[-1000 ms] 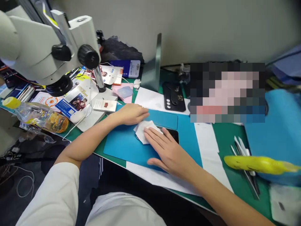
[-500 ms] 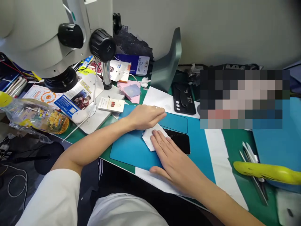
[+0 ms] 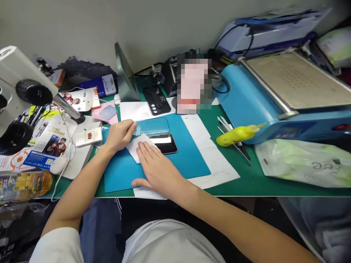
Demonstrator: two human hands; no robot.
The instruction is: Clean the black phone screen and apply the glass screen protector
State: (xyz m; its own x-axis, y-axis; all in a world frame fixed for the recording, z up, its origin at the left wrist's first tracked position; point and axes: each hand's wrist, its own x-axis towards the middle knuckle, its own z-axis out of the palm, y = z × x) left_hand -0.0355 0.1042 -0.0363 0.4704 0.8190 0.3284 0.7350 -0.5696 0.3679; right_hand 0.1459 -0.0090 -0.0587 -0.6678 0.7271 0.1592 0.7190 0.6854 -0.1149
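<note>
A black phone [image 3: 167, 143] lies on a blue mat [image 3: 181, 164], its left part hidden. My right hand [image 3: 156, 162] rests flat, fingers stretched out, on a folded white tissue [image 3: 133, 149] that covers the phone's left end. My left hand [image 3: 120, 135] is closed with curled fingers beside the tissue, at the left end of the phone; what those fingers hold, if anything, is hidden. Just behind the phone lies a clear phone-shaped sheet [image 3: 161, 125] with light streaks on it.
Behind the mat are a black phone case [image 3: 156, 100] and a grey-green stand [image 3: 126, 76]. To the right lie a yellow bottle [image 3: 236, 136], tweezers [image 3: 244, 155], a plastic packet [image 3: 304, 160] and a blue machine [image 3: 241, 98]. At left stand a microscope [image 3: 24, 84] and a drink bottle [image 3: 27, 185].
The view has swung right, bringing the blue machine and packet into sight. My left fingers, straighter before, are now curled. My right hand stays flat on the tissue.
</note>
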